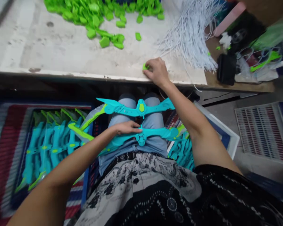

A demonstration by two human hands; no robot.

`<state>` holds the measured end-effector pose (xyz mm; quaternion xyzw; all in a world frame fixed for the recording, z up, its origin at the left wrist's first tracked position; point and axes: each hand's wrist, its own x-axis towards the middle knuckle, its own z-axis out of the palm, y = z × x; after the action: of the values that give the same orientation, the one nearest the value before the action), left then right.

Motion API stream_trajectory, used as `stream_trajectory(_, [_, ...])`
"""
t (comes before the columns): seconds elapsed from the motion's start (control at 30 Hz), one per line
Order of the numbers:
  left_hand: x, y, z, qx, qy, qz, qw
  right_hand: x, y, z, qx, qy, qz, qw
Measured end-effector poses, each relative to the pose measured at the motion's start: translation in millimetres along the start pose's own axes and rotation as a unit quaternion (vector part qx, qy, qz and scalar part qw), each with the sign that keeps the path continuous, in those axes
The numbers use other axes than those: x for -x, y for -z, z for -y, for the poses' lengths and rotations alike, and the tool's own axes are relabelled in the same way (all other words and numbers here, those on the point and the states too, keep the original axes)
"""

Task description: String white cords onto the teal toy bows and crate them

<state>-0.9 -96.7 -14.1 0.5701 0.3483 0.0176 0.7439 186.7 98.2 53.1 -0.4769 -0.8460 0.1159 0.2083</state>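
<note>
Two teal plastic toy bows lie across my lap. The farther toy bow (129, 108) has a lime-green piece fitted at its centre and a lime-green and clear limb on the left. My left hand (129, 127) rests at the middle of the nearer toy bow (153, 133), its fingers closed over the grip; part of that bow is hidden under my forearm. At the front edge of the worktable, my right hand (157, 71) pinches a small green plastic piece (145, 66) between thumb and fingers.
A heap of green pieces (94, 20) and a bundle of white cords (191, 34) lie on the worktable (61, 56). To my left, a blue crate (84, 191) holds several toy bows. More teal bows (182, 152) lie to my right beside a white tray (233, 141).
</note>
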Motion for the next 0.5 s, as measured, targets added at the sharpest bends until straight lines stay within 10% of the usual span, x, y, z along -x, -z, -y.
stream_trajectory(0.3, [-6, -0.5, 7, 0.061, 0.028, -0.013, 0.998, 228, -5, 93, -0.084, 0.089, 0.165, 0.979])
stream_trajectory(0.5, [-12, -2.4, 12, 0.043, 0.003, -0.042, 0.998, 264, -34, 97, -0.079, 0.035, 0.147, 0.985])
